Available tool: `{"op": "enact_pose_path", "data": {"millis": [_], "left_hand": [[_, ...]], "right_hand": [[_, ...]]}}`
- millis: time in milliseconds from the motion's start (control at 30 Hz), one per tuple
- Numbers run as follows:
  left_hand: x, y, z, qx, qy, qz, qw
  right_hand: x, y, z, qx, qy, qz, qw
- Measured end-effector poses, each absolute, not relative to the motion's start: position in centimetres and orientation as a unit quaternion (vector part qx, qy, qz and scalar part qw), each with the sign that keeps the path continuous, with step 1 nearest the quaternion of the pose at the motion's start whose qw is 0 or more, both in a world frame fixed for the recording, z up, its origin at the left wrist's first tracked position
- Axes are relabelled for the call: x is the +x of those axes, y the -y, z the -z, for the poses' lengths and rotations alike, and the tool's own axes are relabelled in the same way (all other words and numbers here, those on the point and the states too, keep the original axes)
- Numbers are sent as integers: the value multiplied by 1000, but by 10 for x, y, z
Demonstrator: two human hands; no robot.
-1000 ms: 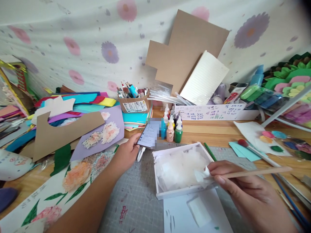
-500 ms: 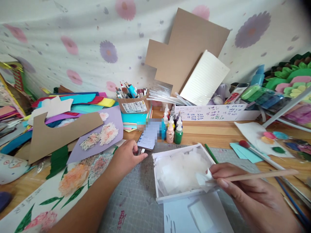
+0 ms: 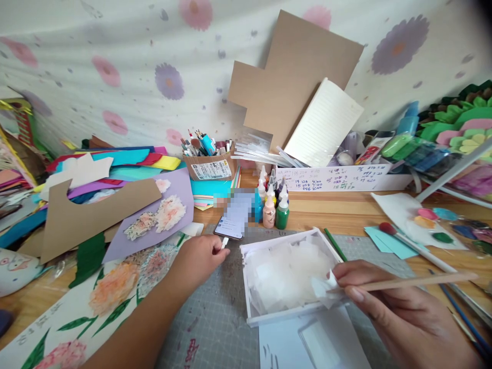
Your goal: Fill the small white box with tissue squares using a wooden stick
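My left hand [image 3: 203,258] is closed in a pinch around a small white plug-like piece [image 3: 225,243], just at the near end of a phone [image 3: 229,225] that lies screen up. In my right hand [image 3: 384,302] a thin wooden stick [image 3: 417,281] points off to the right. Those same fingers also pinch a crumpled scrap of white tissue paper [image 3: 325,288], held over the right side of a shallow white box [image 3: 284,319]. Inside that box lies a heap of thin whitish paper pieces [image 3: 284,271]. The box overlaps a white sheet [image 3: 284,341] marked with drawn lines.
Paint bottles [image 3: 269,212] stand behind the box. A green pencil [image 3: 335,244] lies by its right corner. At left are paper flower pictures [image 3: 115,287] and stacked coloured sheets. A pen holder [image 3: 211,169] and leaning cardboard [image 3: 295,66] stand at the back; brushes lie at right.
My left thumb and fingers have closed on the small white piece, which has turned more upright. My right hand has barely shifted, still with the stick and paper.
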State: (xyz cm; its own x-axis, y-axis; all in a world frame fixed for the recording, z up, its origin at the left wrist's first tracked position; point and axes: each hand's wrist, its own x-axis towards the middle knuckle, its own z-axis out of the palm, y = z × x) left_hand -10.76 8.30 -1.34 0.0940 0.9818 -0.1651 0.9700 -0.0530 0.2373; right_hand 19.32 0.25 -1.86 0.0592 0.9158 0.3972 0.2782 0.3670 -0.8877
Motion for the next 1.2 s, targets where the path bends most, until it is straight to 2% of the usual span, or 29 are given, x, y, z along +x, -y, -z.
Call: {"op": "enact_pose_path", "data": {"millis": [1200], "left_hand": [[-109, -68, -7, 796, -589, 70, 122]], "right_hand": [[190, -2, 12, -489, 614, -298, 544]]}}
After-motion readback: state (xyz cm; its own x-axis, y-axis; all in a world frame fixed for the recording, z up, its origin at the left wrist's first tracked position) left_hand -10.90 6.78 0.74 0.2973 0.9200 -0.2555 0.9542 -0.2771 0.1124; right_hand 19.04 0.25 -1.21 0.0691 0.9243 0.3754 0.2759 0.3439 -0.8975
